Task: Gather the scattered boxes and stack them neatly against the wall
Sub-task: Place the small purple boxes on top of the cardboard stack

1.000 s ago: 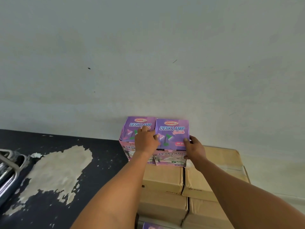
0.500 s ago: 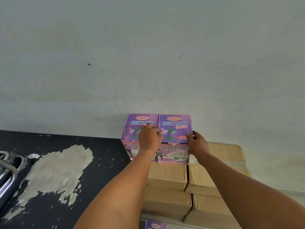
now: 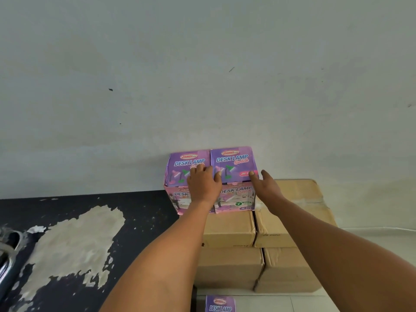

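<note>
Nearest the camera, a purple desk lamp box (image 3: 221,303) lies on the pale tiled floor (image 3: 270,302) at the bottom edge of view, only its top part visible. Beyond it stand brown cartons (image 3: 229,266) in two tiers, two side by side per tier, the upper right carton (image 3: 299,199) with its top bare. To the left lies a dark surface (image 3: 135,221) carrying a large pale patch (image 3: 72,244) of peeled or spilled material, with a metal object (image 3: 6,251) at the far left edge, too cropped to identify. On the upper left carton sit two purple boxes marked DESK LAMP, touching each other: the left box (image 3: 180,164) and the right box (image 3: 234,162), both with their far edges at or against the wall (image 3: 202,75). The left hand (image 3: 203,184) rests over the seam between the two boxes, fingers spread and lying across both tops, thumb on the right box. The right hand (image 3: 265,185) is at the right box's near right corner, thumb on the top and fingers fairly straight down the side; whether they press or merely touch cannot be told. The wall is pale with a few small dark marks
</note>
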